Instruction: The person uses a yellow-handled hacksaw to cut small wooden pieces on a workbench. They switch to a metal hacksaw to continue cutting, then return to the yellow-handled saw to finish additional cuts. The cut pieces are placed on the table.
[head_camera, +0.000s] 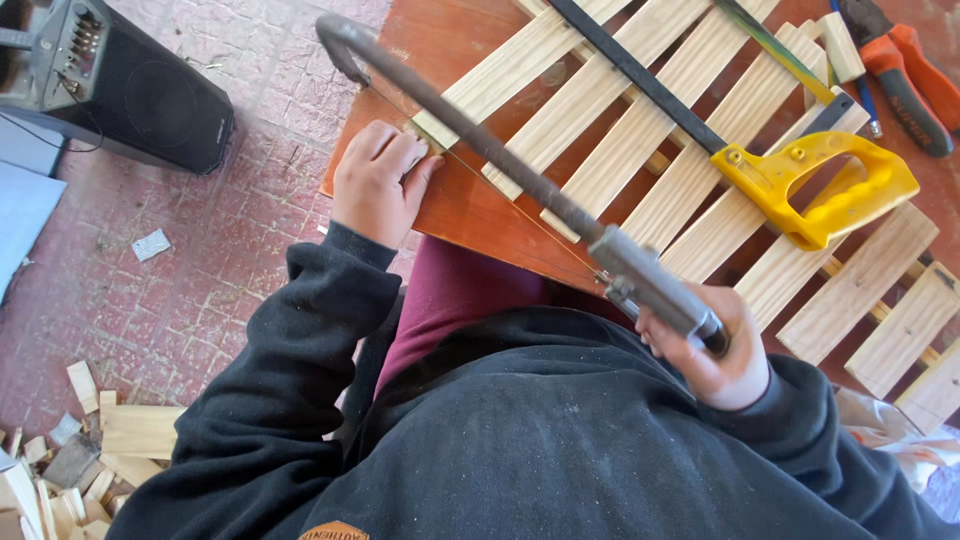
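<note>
My right hand grips the handle of a grey metal coping saw, whose frame reaches up and left across the table. Its thin blade runs below the frame toward the end of a pale wooden slat. My left hand presses down at the near left end of that slat, fingers closed over the wood at the table's corner. The slat belongs to a panel of several parallel pine slats lying on the reddish-brown table.
A yellow-handled handsaw lies on the slats to the right. Orange-handled pliers rest at the top right. A black speaker stands on the brick floor at the upper left. Wood offcuts are piled at the lower left.
</note>
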